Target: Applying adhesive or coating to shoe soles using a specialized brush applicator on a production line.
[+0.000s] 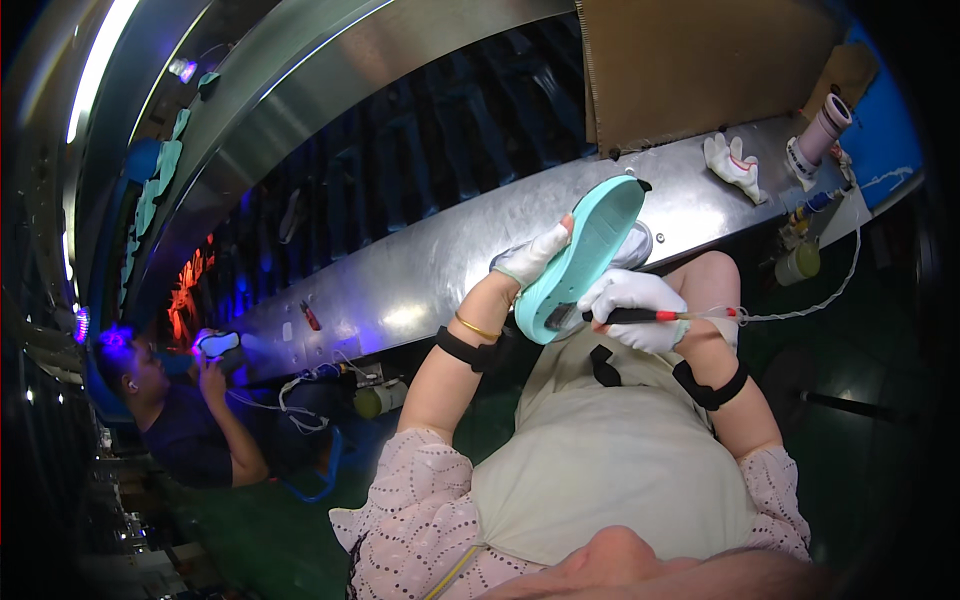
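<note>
Your left hand (pixel 538 254), in a white glove with a bare fingertip showing, grasps the edge of a mint-green shoe sole (pixel 598 240). Take that sole as the centre of a clock: the left hand sits at 9 o'clock. The sole is held up in front of your body, near the bench edge, its long axis slanting from 1 o'clock down to 7. Gripping it by the side probably keeps its broad face open to view and to the other hand.

Your right hand (pixel 640 300), also white-gloved, is at 4 o'clock, its fingers closed around a pen-like tool (pixel 640 316) with a black grip and red collar. The tool lies across the hand, front end toward the sole's lower part; whether it touches, you cannot tell from here. Its pale cable (pixel 855 262) loops off toward 3 o'clock, likely led that way so it stays clear of the sole.

A metal bench (pixel 400 258) runs behind from 9 to 2 o'clock. At 2 o'clock a loose white glove (pixel 735 170) lies on it, seemingly laid aside, with a pinkish tube (pixel 822 132) beyond. A cardboard sheet (pixel 710 70) stands at 1 o'clock, perhaps as a screen. Between 8 and 9, well apart, a co-worker (pixel 185 415) sits.
</note>
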